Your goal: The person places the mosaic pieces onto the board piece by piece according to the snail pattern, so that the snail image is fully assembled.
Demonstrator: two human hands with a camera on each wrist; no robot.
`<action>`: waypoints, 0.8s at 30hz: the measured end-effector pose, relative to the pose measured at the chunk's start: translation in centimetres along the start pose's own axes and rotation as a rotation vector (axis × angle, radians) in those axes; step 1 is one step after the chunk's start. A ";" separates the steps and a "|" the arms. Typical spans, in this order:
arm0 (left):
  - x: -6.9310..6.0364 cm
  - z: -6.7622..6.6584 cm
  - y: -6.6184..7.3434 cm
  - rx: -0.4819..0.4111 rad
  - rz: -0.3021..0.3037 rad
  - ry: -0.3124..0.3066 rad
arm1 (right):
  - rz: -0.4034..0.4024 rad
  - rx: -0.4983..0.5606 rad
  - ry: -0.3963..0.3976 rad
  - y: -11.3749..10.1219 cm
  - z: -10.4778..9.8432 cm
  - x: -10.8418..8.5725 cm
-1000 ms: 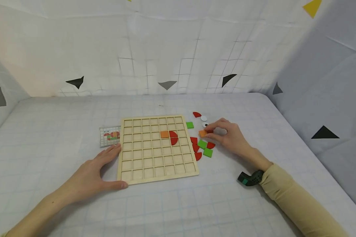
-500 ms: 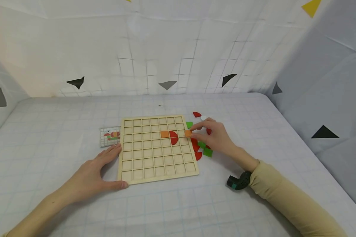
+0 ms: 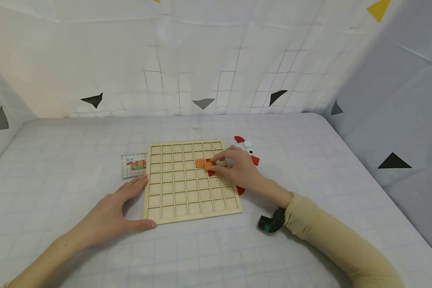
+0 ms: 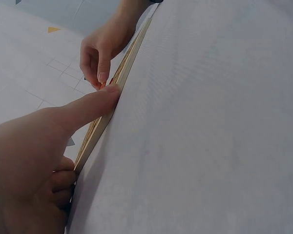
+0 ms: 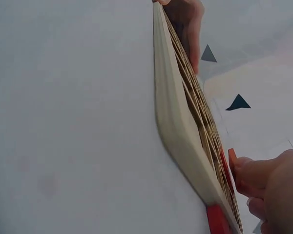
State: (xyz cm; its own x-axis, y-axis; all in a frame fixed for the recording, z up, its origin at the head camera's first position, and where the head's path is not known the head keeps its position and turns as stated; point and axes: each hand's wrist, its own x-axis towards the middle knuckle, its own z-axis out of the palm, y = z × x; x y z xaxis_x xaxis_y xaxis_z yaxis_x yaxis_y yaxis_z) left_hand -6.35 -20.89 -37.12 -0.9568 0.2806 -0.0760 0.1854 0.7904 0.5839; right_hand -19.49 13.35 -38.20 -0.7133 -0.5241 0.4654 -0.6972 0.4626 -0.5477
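My right hand [image 3: 243, 168] pinches an orange square tile [image 3: 208, 166] between thumb and fingertips, just over the wooden grid board [image 3: 180, 198]. In the right wrist view this orange tile [image 5: 232, 158] is tilted up and seems apart from the board. Set in the grid are another orange square [image 3: 199, 163] and red quarter-round pieces [image 3: 211, 173], partly hidden by the held tile and fingers. At the board's left side rests my left hand [image 3: 108, 214], fingers against the edge and thumb at the near left corner.
A pattern card [image 3: 133, 166] lies left of the board, partly covered by it. Right of the board are a red quarter-round [image 3: 239, 139], white discs [image 3: 247, 143], one with a black dot, and other red pieces [image 3: 241, 191]. My right forearm hides part of this pile.
My right hand has carried the orange square tile leftward from the loose pieces to over the red pieces on the board. My left hand has stayed in place.
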 end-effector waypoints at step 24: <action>0.0 0.0 0.1 0.010 0.006 0.009 | -0.227 0.016 0.028 -0.3 1.4 -0.1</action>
State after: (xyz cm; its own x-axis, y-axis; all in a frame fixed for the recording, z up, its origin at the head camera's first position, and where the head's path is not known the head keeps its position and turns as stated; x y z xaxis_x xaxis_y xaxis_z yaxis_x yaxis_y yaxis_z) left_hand -6.34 -20.85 -37.06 -0.9576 0.2806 -0.0650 0.1937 0.7943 0.5759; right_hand -19.07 12.25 -39.04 -0.5402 -0.5931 0.5970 -0.8389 0.3235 -0.4377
